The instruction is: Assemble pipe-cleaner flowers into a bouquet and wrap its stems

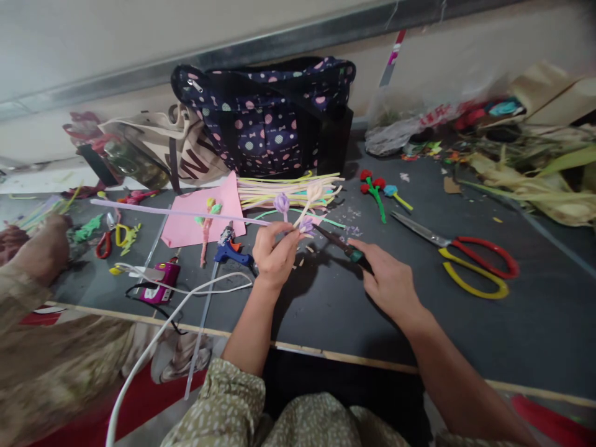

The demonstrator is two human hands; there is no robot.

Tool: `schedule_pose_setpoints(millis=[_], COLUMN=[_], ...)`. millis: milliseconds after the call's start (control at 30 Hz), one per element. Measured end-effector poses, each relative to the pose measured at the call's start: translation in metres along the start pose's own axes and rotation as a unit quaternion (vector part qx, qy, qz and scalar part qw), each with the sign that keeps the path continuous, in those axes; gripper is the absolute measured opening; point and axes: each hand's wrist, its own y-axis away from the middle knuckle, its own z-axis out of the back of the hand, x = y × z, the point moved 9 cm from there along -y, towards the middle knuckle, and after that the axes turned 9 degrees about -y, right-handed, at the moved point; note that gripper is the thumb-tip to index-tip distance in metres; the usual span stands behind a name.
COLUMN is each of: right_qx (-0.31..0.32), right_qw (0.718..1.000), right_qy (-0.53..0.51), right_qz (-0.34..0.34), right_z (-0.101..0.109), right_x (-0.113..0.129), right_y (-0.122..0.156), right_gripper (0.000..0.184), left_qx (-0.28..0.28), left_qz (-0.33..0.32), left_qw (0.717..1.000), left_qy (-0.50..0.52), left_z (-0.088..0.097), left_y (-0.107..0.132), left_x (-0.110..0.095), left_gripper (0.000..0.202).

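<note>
My left hand (275,253) is closed, pinching a purple pipe cleaner flower (306,225) between thumb and fingers. A long lilac pipe cleaner (186,212) stretches leftward from the same hand. Another purple flower (282,203) and a cream flower (315,191) stand just above the fingers; whether they are held too, I cannot tell. My right hand (390,278) grips a narrow, pointed dark tool with a green and black handle (356,256). Its tip is at the purple flower, touching or very close. The tool's exact kind is unclear.
Red-and-yellow-handled scissors (449,242) lie at right, below red and blue pipe cleaner flowers (372,186). A blue glue gun (229,249), pink sheet (186,220) and pipe cleaner bundle (261,194) lie nearby. Bags (270,130) stand behind. Another person's hand (49,248) is at far left.
</note>
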Motion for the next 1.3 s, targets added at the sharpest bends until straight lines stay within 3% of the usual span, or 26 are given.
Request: schedule_pose_setpoints(millis=[500,700,867,1000,1133,1300], right_qx=[0.044,0.010,-0.044,-0.047,-0.045,-0.058], right_qw=[0.993,0.995,0.995,0.996,0.997,0.998], right_qy=[-0.108,-0.094,-0.088,-0.070,-0.056,0.008], right_qz=[-0.012,-0.012,-0.027,-0.023,-0.002,0.020], right_z=[-0.007,-0.003,0.008,0.008,0.007,0.010], right_x=[-0.004,-0.005,-0.009,-0.008,-0.003,0.002], right_y=[0.001,0.000,0.000,0.000,0.001,0.002], right_gripper=[0.047,0.049,0.052,0.053,0.055,0.057], left_qx=[0.006,0.010,0.017,-0.001,-0.005,0.001], left_qz=[0.023,0.069,0.156,0.213,0.236,0.234], left_qw=[1.000,0.996,0.979,0.953,0.930,0.928], left_qy=[0.018,0.053,0.127,0.217,0.280,0.291], left_z=[-0.003,-0.005,-0.010,-0.014,-0.020,-0.020], left_y=[0.005,0.005,0.003,0.005,0.007,0.007], left_x=[0.008,0.013,0.026,0.038,0.042,0.039], left_gripper=[0.009,0.006,0.008,0.003,0.006,0.007])
